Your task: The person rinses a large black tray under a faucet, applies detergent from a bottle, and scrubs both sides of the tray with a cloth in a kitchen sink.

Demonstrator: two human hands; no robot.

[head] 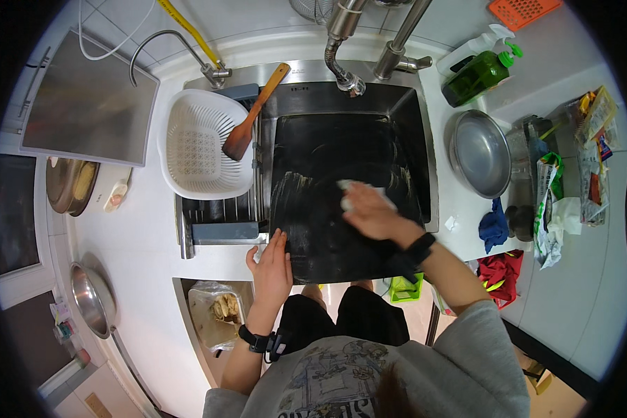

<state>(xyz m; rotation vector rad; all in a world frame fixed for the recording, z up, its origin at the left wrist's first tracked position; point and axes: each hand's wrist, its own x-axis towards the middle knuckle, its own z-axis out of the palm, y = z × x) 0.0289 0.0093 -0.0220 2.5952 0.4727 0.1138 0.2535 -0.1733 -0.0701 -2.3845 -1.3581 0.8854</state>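
Observation:
A large black board or tray (pixel 334 230) with pale smeared streaks lies across the sink, its near edge reaching toward my body. My right hand (pixel 368 211) presses a crumpled white cloth or tissue (pixel 386 197) against its surface, fingers blurred. My left hand (pixel 273 266) rests flat at the near left edge of the board, thumb spread to the side; nothing is grasped in it. Left of the board, a white plastic colander basket (pixel 193 151) sits on a dish rack (pixel 224 231). A wooden spatula (pixel 245 130) leans across the basket's rim.
A flexible faucet (pixel 351 81) hangs over the stainless sink (pixel 423 104). To the right are a green pump bottle (pixel 475 78), a metal bowl (pixel 480 154) and a blue cloth (pixel 494 227). A ladle-like steel pan (pixel 91 300) lies left; a lined bin (pixel 217 308) stands below.

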